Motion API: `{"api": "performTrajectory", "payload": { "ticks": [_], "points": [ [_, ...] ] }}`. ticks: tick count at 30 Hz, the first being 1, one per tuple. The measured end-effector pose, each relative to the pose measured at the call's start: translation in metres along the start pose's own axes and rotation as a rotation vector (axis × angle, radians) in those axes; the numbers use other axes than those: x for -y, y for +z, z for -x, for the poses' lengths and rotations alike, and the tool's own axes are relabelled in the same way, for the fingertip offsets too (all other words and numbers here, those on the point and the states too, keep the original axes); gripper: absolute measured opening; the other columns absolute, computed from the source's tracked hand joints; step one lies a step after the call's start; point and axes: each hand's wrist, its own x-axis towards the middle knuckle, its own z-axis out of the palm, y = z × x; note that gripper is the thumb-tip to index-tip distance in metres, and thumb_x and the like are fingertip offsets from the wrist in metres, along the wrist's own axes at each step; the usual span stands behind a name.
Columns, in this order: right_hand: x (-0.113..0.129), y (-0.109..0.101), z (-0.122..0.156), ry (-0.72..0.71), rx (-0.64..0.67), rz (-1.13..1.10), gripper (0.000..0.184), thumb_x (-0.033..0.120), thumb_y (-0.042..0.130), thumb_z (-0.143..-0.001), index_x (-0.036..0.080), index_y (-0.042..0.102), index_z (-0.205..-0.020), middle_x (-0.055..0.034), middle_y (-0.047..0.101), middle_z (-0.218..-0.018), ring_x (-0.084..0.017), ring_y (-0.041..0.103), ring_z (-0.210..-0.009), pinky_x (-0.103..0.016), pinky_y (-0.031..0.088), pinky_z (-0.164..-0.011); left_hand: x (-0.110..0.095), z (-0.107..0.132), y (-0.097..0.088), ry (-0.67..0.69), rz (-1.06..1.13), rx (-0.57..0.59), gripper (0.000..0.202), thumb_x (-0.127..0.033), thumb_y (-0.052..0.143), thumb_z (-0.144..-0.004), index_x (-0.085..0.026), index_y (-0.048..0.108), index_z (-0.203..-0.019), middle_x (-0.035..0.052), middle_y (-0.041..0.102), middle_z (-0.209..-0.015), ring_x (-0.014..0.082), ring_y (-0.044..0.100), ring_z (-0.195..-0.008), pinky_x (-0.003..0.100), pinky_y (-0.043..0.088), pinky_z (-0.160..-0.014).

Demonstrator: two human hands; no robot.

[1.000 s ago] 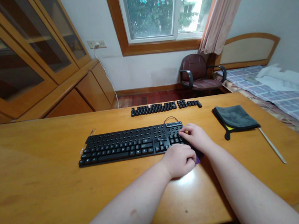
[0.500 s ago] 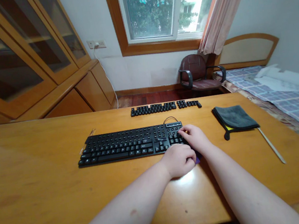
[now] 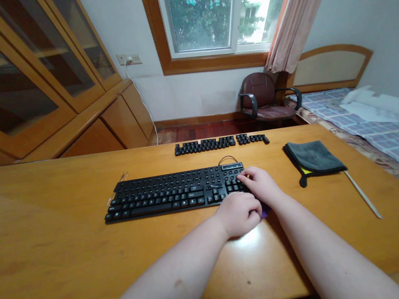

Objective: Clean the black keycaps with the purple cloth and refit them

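On the bench (image 3: 51, 259), the keyboard (image 3: 169, 197) lies ahead and left of the hands, its number pad (image 3: 232, 185) at the bunched fingertips of the right hand (image 3: 264, 185); the left hand (image 3: 238, 213) curls nearer the body. Whether either grips anything, I cannot tell. Loose keycaps (image 3: 204, 146) line up beyond both. Keycap work seems in hand, calling next for steady, exact fingertip control.

We counted: one keyboard (image 3: 161, 194), two bare hands (image 3: 238, 213), one office armchair (image 3: 258, 90), one window (image 3: 201, 15), one pink curtain (image 3: 301, 14), one headboard (image 3: 329, 68).

Your table (image 3: 50, 249) is carrying a keyboard (image 3: 161, 197), loose keys (image 3: 204, 146) beyond it, and, to its right, a cloth (image 3: 315, 157) and a stick (image 3: 364, 194).
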Motion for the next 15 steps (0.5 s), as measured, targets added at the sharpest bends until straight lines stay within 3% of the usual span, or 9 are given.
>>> {"api": "performTrajectory", "payload": {
  "ticks": [6, 15],
  "points": [
    [-0.0031, -0.0025, -0.0014, -0.014, -0.027, 0.026, 0.020, 0.030, 0.052, -0.081, 0.019, 0.068, -0.074, -0.0059, 0.067, -0.080, -0.019, 0.059, -0.081, -0.031, 0.043, -0.074, 0.0001, 0.0002, -0.0007, 0.010, 0.011, 0.002, 0.018, -0.013, 0.049, -0.071, -0.018, 0.065, -0.066, 0.0006, 0.066, -0.072, 0.0144, 0.056, -0.067, 0.026, 0.043, -0.068],
    [-0.0016, -0.0020, 0.0001, 0.022, -0.005, 0.007, 0.021, 0.035, 0.058, -0.078, 0.021, 0.071, -0.072, -0.0041, 0.065, -0.076, -0.017, 0.058, -0.073, -0.029, 0.042, -0.069, 0.0022, 0.0013, 0.0025, 0.009, 0.001, -0.010, 0.017, -0.013, 0.049, -0.071, -0.018, 0.064, -0.067, 0.0003, 0.066, -0.072, 0.0143, 0.056, -0.067, 0.026, 0.042, -0.068]
  ]
}}
